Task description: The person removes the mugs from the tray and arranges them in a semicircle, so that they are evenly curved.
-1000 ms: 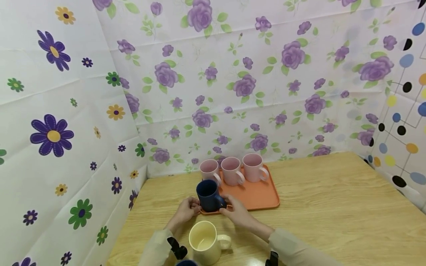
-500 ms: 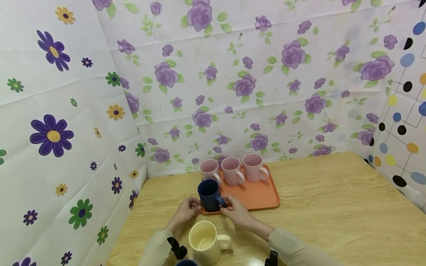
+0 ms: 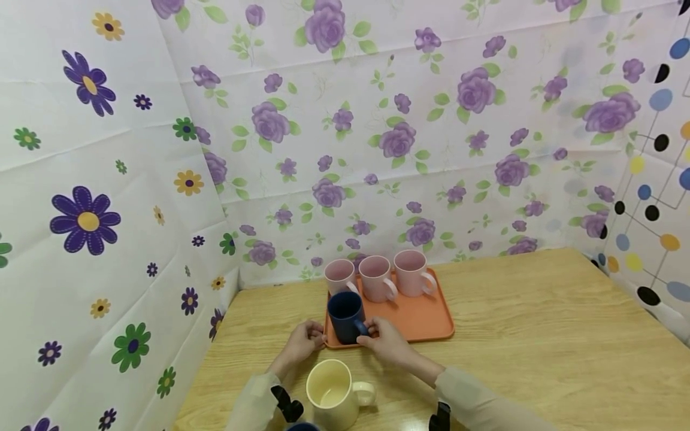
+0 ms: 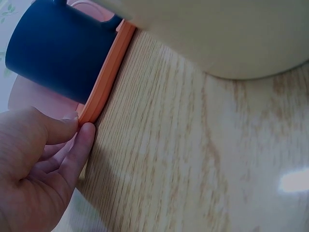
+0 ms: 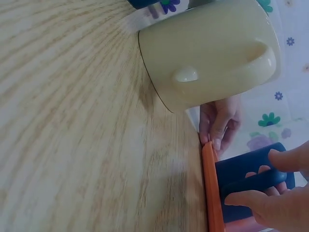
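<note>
A dark blue mug [image 3: 344, 317] stands upright on the front left part of an orange tray [image 3: 423, 320]. My right hand [image 3: 389, 342] holds this mug by its handle; in the right wrist view the thumb and fingers are around the handle [image 5: 256, 182]. At the tray's front left corner, my left hand [image 3: 303, 343] pinches the rim between thumb and finger, as the left wrist view shows. Behind the blue mug are three pink mugs [image 3: 375, 280] in a row on the tray, the leftmost partly hidden by it.
A cream mug [image 3: 333, 400] stands on the wooden table [image 3: 528, 335] between my forearms, close in front of the tray. Another blue mug [image 3: 303, 427] shows only its rim at the bottom edge. Flower-patterned sheets [image 3: 345, 149] hang behind and at the left.
The blue mug has shifted a little to the right on the tray, away from my left fingers, with my right hand at its handle. My left hand stays at the tray corner.
</note>
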Demonstrator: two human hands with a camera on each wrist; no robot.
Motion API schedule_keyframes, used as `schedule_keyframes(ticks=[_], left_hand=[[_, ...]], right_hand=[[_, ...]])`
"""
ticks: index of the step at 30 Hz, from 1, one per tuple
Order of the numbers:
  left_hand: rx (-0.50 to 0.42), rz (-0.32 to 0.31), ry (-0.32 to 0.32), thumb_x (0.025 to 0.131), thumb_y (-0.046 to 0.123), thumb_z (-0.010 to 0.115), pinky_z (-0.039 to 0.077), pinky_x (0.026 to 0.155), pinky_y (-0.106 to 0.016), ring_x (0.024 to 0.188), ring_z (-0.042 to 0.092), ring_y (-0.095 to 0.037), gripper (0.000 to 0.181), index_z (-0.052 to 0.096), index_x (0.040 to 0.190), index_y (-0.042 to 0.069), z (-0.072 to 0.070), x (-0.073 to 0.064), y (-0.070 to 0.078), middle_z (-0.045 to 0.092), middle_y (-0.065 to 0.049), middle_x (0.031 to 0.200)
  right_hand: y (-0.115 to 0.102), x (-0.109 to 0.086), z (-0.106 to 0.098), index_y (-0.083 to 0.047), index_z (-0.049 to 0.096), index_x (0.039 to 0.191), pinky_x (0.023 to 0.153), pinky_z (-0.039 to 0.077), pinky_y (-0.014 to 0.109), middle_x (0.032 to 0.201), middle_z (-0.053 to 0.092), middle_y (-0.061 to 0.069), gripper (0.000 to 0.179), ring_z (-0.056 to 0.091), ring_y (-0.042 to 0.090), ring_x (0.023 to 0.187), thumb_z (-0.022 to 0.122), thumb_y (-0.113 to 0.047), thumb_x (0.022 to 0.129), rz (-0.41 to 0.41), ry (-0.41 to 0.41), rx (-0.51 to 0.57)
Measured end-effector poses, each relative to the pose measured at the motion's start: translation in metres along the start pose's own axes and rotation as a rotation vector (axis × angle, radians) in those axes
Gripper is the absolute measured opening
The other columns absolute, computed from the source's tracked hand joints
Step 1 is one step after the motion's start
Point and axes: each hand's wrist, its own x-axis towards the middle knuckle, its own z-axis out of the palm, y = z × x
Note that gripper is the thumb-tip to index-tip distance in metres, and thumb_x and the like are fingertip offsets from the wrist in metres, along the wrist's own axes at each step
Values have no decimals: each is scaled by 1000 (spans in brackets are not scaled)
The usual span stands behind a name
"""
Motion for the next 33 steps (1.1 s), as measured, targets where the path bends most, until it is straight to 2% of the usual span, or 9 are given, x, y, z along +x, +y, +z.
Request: schedule_keyframes(ticks=[1, 2, 8, 10, 12, 19, 24, 31, 33], left_hand=[[0, 4, -1, 89, -8, 60, 58, 68, -24, 76, 58, -14, 23, 52, 109, -16, 0, 0, 0, 59, -21, 95], [-2, 7, -2, 89, -8, 60, 58, 68, -24, 76, 58, -13, 23, 52, 109, -16, 0, 0, -1, 60, -21, 95], [12, 12, 3, 89, -10, 58, 58, 69, -26, 76, 57, -14, 23, 51, 109, -19, 1, -1, 5, 58, -24, 96], [16, 12, 4, 89, -11, 58, 59, 69, -27, 76, 57, -14, 23, 51, 109, -19, 1, -1, 4, 58, -24, 96], [10, 12, 0, 89, -10, 59, 58, 68, -25, 75, 56, -13, 23, 51, 109, -18, 0, 3, -2, 58, -23, 96], [-14, 7, -13, 89, -8, 59, 57, 67, -22, 75, 57, -13, 23, 51, 109, -17, -1, 3, -3, 59, -21, 94], [-11, 1, -17, 89, -8, 59, 57, 66, -21, 75, 57, -13, 22, 52, 109, -16, 0, 2, -2, 59, -19, 93], [-21, 7, -13, 90, -8, 59, 57, 67, -22, 75, 57, -12, 21, 52, 108, -16, 0, 3, -2, 58, -18, 93], [-16, 5, -16, 90, -8, 59, 58, 66, -22, 74, 57, -12, 21, 52, 108, -16, 0, 2, -2, 59, -19, 93]], right_hand=[[1, 1, 0, 1, 58, 100, 70, 50, 23, 90, 63, 8, 22, 57, 16, 84, 70, -14, 88, -4, 2, -8], [4, 3, 0, -3, 58, 98, 69, 49, 22, 88, 62, 4, 24, 57, 13, 82, 71, -20, 88, -11, 5, -9], [4, 6, 0, -1, 58, 94, 64, 47, 18, 82, 59, 3, 18, 54, 13, 77, 71, -12, 87, -23, 29, 27], [2, 5, -1, 2, 58, 93, 62, 46, 18, 82, 57, 5, 16, 53, 15, 76, 71, -3, 85, -15, 47, 45], [3, 4, -1, 2, 58, 92, 61, 46, 18, 81, 57, 5, 16, 53, 14, 75, 71, -2, 83, -11, 67, 64], [5, 1, -2, 4, 59, 91, 60, 51, 17, 79, 62, 8, 17, 58, 11, 72, 73, -1, 83, -29, 102, 103], [1, -2, -6, 4, 59, 90, 60, 53, 18, 78, 62, 7, 17, 57, 8, 70, 73, -3, 82, -41, 102, 110], [-6, -8, -12, 1, 59, 91, 59, 55, 20, 79, 58, 6, 16, 56, 9, 70, 73, -4, 84, -50, 56, 99], [-5, -11, -13, 2, 59, 92, 60, 58, 26, 80, 59, 8, 16, 58, 12, 71, 72, -3, 84, -57, 39, 89]])
